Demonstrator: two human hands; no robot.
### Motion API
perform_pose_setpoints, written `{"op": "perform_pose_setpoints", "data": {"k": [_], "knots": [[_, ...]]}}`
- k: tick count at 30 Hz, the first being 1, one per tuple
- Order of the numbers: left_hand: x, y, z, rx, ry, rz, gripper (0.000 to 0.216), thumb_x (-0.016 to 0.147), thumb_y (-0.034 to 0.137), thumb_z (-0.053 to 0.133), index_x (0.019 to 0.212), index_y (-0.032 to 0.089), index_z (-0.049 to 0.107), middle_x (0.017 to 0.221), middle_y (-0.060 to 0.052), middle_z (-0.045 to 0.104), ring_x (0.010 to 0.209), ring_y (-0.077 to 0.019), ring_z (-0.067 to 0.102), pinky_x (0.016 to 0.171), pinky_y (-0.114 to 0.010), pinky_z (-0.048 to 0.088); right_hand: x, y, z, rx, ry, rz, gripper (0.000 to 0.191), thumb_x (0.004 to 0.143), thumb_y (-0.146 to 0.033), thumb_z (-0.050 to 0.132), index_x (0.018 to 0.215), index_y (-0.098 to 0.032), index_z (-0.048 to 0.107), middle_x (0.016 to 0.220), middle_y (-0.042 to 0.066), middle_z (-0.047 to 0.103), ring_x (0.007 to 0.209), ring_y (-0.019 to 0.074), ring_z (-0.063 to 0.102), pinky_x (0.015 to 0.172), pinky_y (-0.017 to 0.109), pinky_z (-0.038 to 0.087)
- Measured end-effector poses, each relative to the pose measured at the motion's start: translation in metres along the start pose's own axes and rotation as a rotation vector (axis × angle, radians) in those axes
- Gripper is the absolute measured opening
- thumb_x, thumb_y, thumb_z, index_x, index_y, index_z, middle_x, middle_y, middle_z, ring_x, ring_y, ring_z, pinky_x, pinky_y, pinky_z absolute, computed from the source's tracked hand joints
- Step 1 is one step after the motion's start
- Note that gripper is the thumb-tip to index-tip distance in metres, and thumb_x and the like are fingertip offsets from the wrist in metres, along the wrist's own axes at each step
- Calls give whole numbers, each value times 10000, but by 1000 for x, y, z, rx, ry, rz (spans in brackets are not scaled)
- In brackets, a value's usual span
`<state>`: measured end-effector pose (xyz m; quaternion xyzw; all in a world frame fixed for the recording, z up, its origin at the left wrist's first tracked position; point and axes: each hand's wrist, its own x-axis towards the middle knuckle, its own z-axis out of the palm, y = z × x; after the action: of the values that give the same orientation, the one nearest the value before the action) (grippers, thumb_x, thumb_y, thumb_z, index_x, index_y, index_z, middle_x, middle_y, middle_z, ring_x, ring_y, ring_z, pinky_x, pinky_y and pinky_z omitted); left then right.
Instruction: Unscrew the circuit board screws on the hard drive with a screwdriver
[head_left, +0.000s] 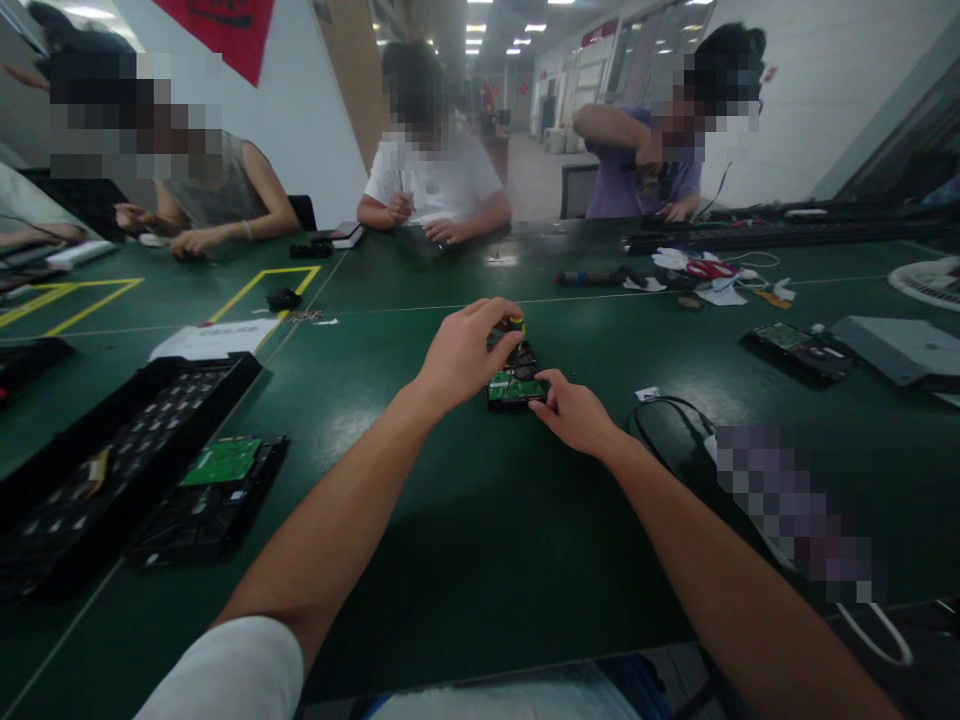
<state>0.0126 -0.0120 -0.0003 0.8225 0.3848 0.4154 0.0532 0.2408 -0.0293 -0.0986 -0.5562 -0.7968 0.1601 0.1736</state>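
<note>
In front of me on the table lies a small black device with a green circuit board, much like a hard drive. My left hand grips a short black-and-yellow screwdriver from above, holding it upright over the far part of the device. The screwdriver's tip is hidden from view. With bent fingers, my right hand holds the right edge of the device against the table.
At left, a long black tray lies beside a black unit with a green board. To the right are a cable, another board device and a grey box. Three people sit across the green table.
</note>
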Motion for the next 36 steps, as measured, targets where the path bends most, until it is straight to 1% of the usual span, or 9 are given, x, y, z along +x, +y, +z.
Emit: {"op": "perform_pose_setpoints", "data": {"k": [5, 11, 17, 24, 36], "knots": [[1, 1, -1, 5, 0, -13, 151, 945, 231, 695, 1095, 215, 680, 1031, -32, 771, 953, -183, 739, 859, -332, 586, 1, 1, -1, 37, -9, 14, 406, 1004, -345, 637, 1362, -204, 505, 890, 23, 737, 763, 192, 673, 660, 289, 401], [0, 3, -3, 11, 2, -20, 158, 938, 224, 700, 1094, 214, 679, 1021, -33, 778, 925, -180, 745, 847, -327, 589, 0, -1, -4, 59, -26, 31, 423, 1001, -343, 645, 1374, -207, 498, 900, 26, 737, 780, 194, 683, 663, 292, 415], [0, 0, -1, 15, 4, -23, 158, 938, 237, 699, 1093, 219, 675, 1020, -34, 777, 930, -183, 747, 853, -331, 595, 1, 1, -3, 40, -26, -2, 434, 998, -356, 643, 1386, -214, 511, 889, 22, 729, 775, 194, 672, 674, 295, 417], [0, 2, -1, -12, 8, -75, 165, 934, 257, 714, 1082, 211, 659, 980, -32, 778, 888, -179, 752, 835, -326, 605, 1, 2, -2, 23, -20, -19, 398, 999, -347, 643, 1359, -206, 547, 865, 15, 716, 761, 181, 657, 673, 286, 402], [0, 0, 1, -5, 4, -57, 192, 934, 269, 713, 1104, 219, 639, 985, -32, 769, 879, -177, 746, 818, -325, 600, 0, 1, -2, 10, -14, -22, 404, 1005, -357, 635, 1372, -213, 548, 881, 19, 714, 772, 185, 660, 683, 291, 410]]}}
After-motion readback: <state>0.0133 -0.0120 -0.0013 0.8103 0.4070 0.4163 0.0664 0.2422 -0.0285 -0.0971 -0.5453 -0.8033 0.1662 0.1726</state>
